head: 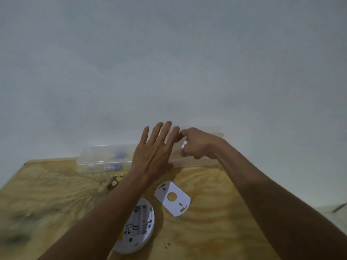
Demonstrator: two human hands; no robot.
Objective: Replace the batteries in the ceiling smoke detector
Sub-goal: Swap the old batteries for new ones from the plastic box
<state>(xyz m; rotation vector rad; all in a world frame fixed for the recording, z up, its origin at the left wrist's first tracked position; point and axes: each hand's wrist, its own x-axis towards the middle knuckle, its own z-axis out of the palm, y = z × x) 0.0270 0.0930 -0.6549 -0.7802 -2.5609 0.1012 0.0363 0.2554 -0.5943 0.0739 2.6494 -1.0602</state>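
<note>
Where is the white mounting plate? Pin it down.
The mounting plate lies flat on the wooden table, right of the smoke detector, between the forearms.

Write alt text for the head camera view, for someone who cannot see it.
Two bare hands reach over a wooden table to a clear plastic box against the wall; the left hand is spread open and the right hand pinches a small silvery object. Nearer, an opened white smoke detector lies beside its flat mounting plate.
</note>
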